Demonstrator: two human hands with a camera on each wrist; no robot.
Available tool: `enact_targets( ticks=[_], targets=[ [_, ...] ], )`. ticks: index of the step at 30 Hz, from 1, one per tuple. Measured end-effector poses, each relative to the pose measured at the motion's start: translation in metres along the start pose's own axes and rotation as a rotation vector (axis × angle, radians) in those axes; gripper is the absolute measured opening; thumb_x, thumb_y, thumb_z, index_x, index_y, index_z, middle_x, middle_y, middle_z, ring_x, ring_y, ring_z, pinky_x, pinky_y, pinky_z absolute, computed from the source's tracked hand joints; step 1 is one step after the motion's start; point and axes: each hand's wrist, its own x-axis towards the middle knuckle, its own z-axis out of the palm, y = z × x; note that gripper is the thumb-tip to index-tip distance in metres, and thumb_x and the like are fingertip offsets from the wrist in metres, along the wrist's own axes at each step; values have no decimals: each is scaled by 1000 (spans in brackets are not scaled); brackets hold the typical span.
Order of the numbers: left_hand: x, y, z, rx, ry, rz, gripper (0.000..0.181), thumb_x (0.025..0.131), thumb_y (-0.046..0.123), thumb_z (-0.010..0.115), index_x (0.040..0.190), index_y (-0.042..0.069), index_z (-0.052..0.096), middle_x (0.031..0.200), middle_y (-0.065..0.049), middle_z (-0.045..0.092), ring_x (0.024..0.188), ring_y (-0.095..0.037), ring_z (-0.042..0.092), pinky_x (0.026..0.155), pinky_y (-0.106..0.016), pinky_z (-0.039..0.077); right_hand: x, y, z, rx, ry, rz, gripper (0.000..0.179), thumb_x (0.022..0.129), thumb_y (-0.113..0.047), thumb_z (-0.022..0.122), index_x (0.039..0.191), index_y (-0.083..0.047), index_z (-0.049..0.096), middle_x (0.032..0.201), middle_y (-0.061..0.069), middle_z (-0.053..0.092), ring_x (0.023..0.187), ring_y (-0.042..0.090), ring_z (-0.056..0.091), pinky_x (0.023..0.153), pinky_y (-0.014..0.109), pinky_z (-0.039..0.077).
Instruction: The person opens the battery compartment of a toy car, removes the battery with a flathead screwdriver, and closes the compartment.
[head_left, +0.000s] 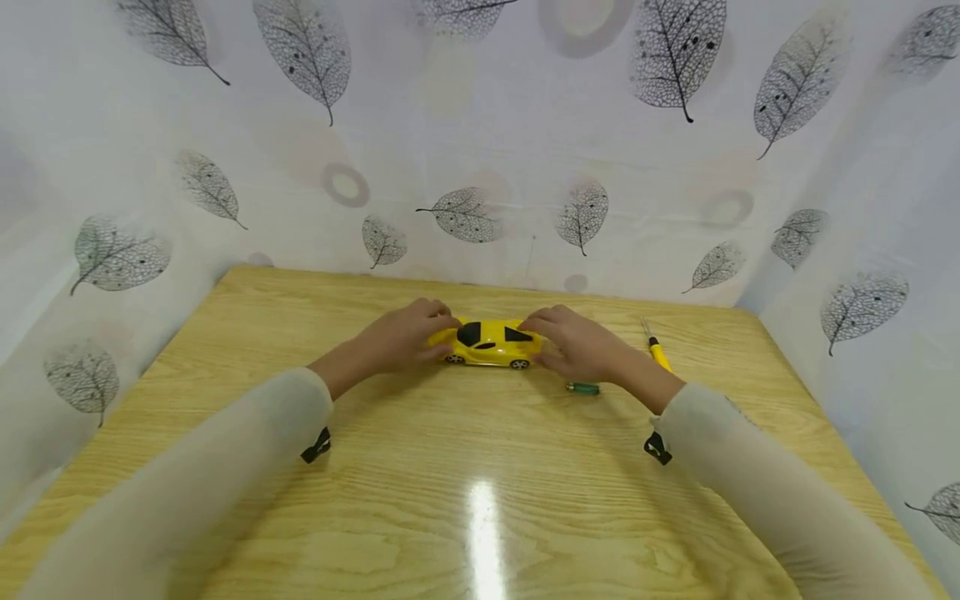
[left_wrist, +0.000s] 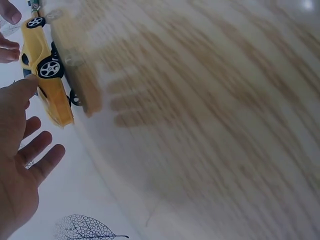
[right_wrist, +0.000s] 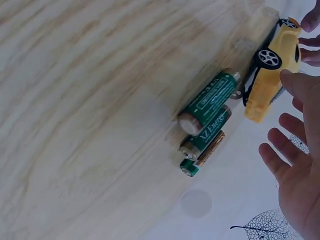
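Note:
A yellow toy car with black windows stands on the wooden table between the two hands. My left hand pinches its left end, thumb on the near side and fingers over the top. At the other end, my right hand grips the car the same way. In the left wrist view the thumb lies against the side of the car while the lower fingers stick out loosely. The right wrist view shows the right thumb on the car's side, other fingers spread beside it.
Green batteries, three in the right wrist view, lie close to the car by the right hand. A yellow-handled screwdriver lies beyond the right wrist. Leaf-printed cloth rises behind the table and along both sides.

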Motion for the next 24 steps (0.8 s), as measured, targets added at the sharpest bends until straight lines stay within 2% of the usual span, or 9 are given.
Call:
enact_targets(
  ticks=[3,8,11,17,24],
  targets=[
    [-2,1,2,-9,16,40,39,99,28,71,133,8,66,131,-13,61,118,-30,58,97,-43,57,0,1,0,-46,-34,-34,48,101,-23,66,145,-6,54,146,13,53,133,33,50,110,52,47],
    [-2,1,8,-136,33,91,27,96,17,74,121,7,71,122,-11,64,114,-28,59,101,-43,54,1,0,1,-87,-90,-79,48,100,-16,66,146,-8,52,147,13,51,135,34,48,113,52,45],
    [-1,3,9,-159,50,124,19,94,11,76,112,6,74,117,-10,67,110,-28,61,100,-43,54,-1,-1,1,-75,-100,-86,49,99,-10,67,145,-8,52,147,14,51,136,35,47,113,52,44],
    [-1,4,8,-139,60,133,17,93,8,76,110,6,74,116,-10,68,110,-29,61,100,-42,54,-1,-1,3,-64,-83,-86,49,97,-3,69,143,-9,55,145,12,55,136,33,48,111,49,47],
    [-2,-1,6,-146,36,108,19,93,2,74,112,6,74,121,-10,68,116,-30,61,104,-43,53,-2,-2,9,-83,23,-201,44,92,-4,77,133,-6,64,133,12,64,123,31,56,100,44,55]
  ],
)
